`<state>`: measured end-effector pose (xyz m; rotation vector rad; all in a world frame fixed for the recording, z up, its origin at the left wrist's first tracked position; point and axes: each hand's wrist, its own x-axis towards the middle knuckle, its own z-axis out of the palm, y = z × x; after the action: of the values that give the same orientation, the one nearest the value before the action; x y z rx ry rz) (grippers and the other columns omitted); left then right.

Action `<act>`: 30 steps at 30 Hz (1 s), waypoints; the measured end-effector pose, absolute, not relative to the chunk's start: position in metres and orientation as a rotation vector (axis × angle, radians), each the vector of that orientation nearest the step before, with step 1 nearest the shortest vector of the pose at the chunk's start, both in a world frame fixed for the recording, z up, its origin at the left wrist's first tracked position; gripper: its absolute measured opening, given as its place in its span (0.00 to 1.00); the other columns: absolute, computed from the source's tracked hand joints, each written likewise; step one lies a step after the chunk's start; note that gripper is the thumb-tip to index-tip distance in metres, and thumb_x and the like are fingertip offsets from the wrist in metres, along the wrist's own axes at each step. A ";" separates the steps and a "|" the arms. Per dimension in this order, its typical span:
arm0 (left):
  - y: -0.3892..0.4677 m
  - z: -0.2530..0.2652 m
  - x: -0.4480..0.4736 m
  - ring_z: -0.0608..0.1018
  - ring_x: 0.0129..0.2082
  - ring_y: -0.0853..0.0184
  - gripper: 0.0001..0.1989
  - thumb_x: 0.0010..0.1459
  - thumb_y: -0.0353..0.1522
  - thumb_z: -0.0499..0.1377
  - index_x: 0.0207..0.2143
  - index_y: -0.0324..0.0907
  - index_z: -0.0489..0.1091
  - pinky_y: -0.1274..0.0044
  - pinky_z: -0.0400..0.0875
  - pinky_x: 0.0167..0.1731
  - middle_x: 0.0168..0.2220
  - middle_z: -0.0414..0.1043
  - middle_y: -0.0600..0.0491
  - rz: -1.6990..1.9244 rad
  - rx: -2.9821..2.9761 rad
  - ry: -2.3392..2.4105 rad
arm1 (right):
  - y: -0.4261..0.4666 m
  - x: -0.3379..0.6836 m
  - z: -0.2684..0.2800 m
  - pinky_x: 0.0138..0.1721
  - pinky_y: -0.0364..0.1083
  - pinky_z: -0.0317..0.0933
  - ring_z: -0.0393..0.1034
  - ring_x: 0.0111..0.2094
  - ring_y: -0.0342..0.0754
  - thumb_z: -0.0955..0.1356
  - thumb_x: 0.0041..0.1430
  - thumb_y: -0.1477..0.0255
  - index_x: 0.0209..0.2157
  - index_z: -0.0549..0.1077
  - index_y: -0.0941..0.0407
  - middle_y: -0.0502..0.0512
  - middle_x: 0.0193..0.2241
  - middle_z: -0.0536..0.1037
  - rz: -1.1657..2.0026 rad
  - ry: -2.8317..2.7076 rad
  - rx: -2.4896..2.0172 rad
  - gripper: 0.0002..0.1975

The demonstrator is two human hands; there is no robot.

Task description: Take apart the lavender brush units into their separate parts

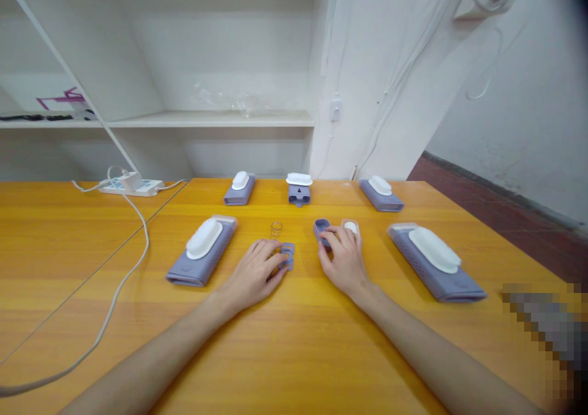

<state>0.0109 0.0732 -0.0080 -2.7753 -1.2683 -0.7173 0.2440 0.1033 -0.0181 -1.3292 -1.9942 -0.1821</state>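
My left hand (257,271) rests on the table with curled fingers and thumb at a small flat purple-grey plastic frame with openings (288,247). Just beyond it stands a thin wire coil spring (275,228). My right hand (344,258) has its thumb and fingers closed on the near edge of a hollow purple-grey oval cup (321,224). A small white oval piece in a clear rim (351,225) lies beside that cup, partly hidden behind my right fingers.
Purple-grey boxes with white oval tops surround my hands: near left (202,252), near right (436,262), back left (239,188), back middle (299,189), back right (381,193). A power strip (133,184) with a white cable (146,237) lies at left. White shelves (211,119) stand behind.
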 end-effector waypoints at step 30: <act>0.075 -0.013 0.010 0.67 0.51 0.59 0.10 0.60 0.34 0.52 0.42 0.44 0.70 0.64 0.65 0.50 0.51 0.62 0.45 -0.810 -2.733 -1.360 | 0.105 0.244 -0.019 0.52 0.55 0.48 0.60 0.48 0.54 0.64 0.56 0.72 0.43 0.69 0.53 0.56 0.44 0.71 -0.176 -1.986 -1.442 0.12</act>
<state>0.0098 0.0749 -0.0129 -2.7335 -1.3604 -0.8097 0.2438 0.1050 -0.0192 -1.4417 -1.9856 -0.1757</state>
